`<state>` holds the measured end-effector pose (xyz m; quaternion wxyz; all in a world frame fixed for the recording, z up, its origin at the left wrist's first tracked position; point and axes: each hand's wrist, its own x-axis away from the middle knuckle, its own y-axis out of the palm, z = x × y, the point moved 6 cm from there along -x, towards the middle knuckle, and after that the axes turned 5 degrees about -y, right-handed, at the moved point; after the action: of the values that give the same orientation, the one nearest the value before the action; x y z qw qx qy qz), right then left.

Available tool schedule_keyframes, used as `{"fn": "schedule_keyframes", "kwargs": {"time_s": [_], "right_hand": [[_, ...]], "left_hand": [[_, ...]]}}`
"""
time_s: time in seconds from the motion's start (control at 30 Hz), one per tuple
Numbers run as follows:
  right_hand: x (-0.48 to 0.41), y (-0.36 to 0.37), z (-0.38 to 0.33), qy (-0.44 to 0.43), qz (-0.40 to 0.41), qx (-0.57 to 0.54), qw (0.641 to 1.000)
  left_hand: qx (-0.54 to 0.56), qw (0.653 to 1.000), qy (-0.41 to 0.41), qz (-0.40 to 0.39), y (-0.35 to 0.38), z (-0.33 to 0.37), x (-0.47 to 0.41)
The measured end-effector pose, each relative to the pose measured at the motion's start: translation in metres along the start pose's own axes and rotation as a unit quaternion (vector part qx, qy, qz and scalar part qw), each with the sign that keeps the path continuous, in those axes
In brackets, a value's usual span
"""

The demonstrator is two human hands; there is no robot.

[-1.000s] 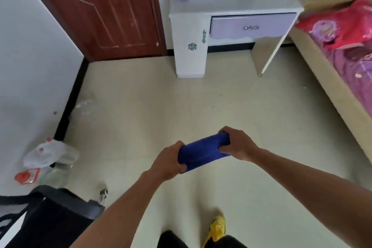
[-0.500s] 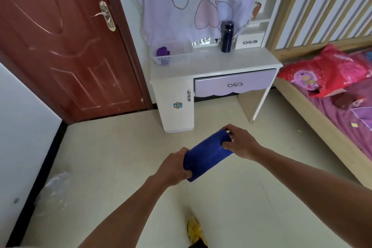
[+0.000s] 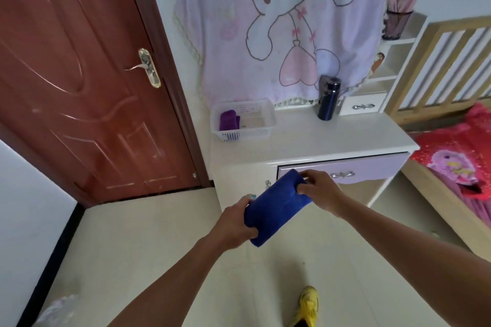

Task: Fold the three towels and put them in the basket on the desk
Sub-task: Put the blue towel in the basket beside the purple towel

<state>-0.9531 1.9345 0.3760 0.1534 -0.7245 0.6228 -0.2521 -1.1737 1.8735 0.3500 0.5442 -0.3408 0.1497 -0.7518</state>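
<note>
Blue folded cloth towel (image 3: 276, 204) gripped at opposite ends by left hand (image 3: 235, 223) and right hand (image 3: 320, 191), white perforated plastic basket (image 3: 243, 121) on white worktop (image 3: 318, 138), apparently holding a purple towel (image 3: 228, 119).

Dark flask (image 3: 328, 97) upright, brown door (image 3: 79, 82), perhaps shut.
</note>
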Motion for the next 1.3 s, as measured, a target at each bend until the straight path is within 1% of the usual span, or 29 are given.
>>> {"fn": "schedule_keyframes", "kwargs": {"time_s": [0.2, 0.3, 0.33, 0.6, 0.77, 0.9, 1.03, 1.2, 1.3], "right_hand": [[-0.151, -0.009, -0.015, 0.015, 0.006, -0.121, 0.993], [-0.245, -0.016, -0.03, 0.025, -0.001, -0.141, 0.99], [-0.255, -0.016, -0.034, 0.023, -0.005, -0.139, 0.99], [-0.421, -0.011, -0.079, -0.003, -0.029, -0.071, 0.997], [-0.5, 0.008, -0.076, 0.024, -0.025, -0.024, 0.999], [-0.56, 0.032, -0.065, 0.044, -0.047, 0.044, 0.997], [-0.591, 0.052, -0.056, 0.045, -0.075, 0.091, 0.992], [-0.627, 0.091, -0.031, 0.015, -0.169, 0.173, 0.97], [-0.637, 0.112, -0.016, -0.004, -0.206, 0.213, 0.955]], "left_hand": [[0.043, 0.998, 0.005, 0.039, -0.061, 0.021, -0.123], [0.056, 0.996, -0.016, 0.06, -0.097, 0.029, -0.198], [0.053, 0.997, -0.02, 0.06, -0.099, 0.03, -0.203], [0.077, 0.993, -0.021, 0.092, -0.159, 0.028, -0.326], [0.076, 0.993, -0.04, 0.078, -0.169, 0.007, -0.393], [0.078, 0.991, -0.087, 0.064, -0.169, -0.016, -0.446], [0.043, 0.989, -0.13, 0.06, -0.165, -0.028, -0.47], [0.011, 0.976, -0.206, 0.064, -0.143, -0.05, -0.492], [-0.03, 0.964, -0.252, 0.08, -0.134, -0.057, -0.496]]}}
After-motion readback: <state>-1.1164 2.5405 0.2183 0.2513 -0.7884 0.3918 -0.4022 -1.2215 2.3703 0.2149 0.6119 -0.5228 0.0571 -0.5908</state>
